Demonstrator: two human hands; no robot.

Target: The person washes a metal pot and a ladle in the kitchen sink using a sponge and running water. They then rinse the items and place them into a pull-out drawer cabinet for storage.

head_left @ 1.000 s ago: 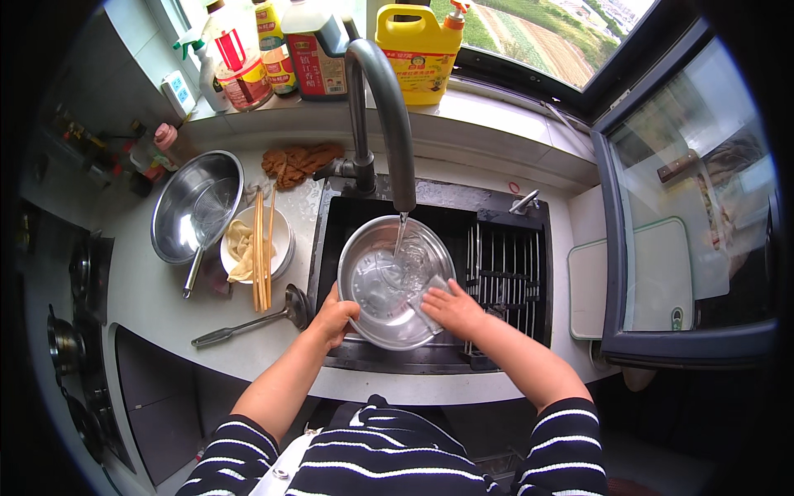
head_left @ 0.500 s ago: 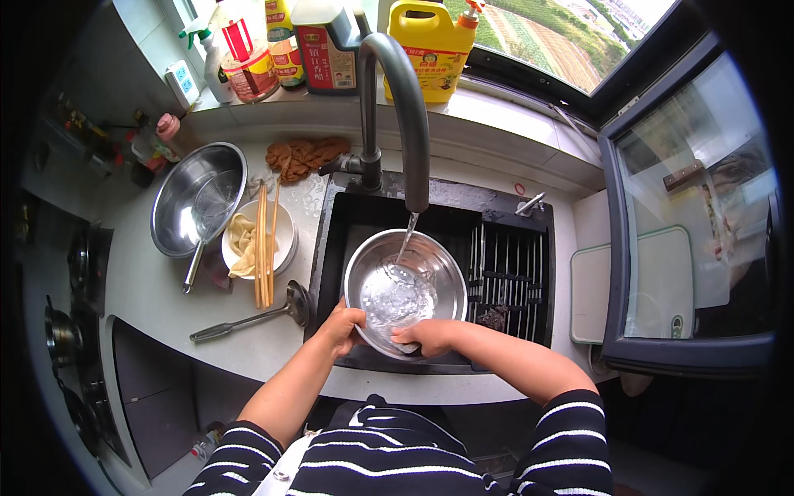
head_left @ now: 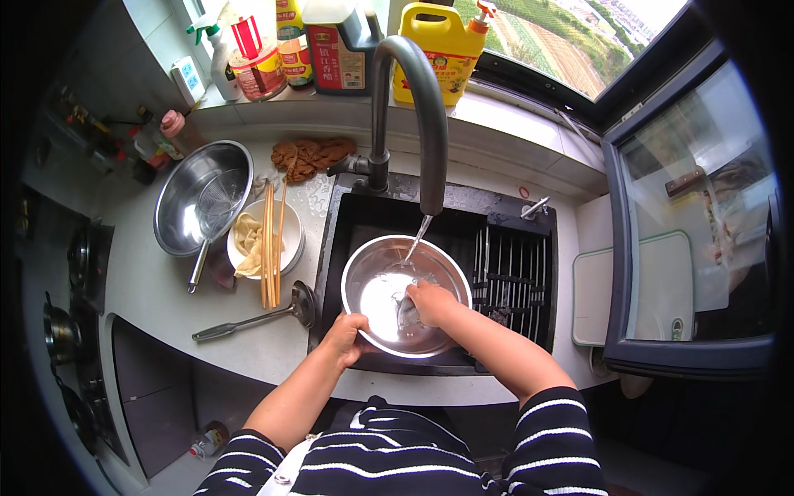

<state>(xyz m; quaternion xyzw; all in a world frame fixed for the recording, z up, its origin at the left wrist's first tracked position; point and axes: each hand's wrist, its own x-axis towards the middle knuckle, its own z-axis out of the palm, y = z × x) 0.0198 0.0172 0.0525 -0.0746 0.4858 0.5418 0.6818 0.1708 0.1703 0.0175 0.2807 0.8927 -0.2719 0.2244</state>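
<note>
Wiping's looking only partway done tbh: left hand (head_left: 348,337) is clamping the steel bowl (head_left: 356,289) by its rim over the sink (head_left: 351,219), right hand (head_left: 432,302) is curling around a greyish cloth (head_left: 408,315) inside, water (head_left: 419,236) is running.

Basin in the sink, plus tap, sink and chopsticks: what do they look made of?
Basin: metal, probably stainless steel, polished; bright glare and smooth reflections.
Tap: likely metal, satin finish; grey with a soft sheen along its curve.
Sink: black, fairly dull; coated metal or stone composite, can't tell which.
Chopsticks: probably wood or bamboo; light brown, little shine.
</note>
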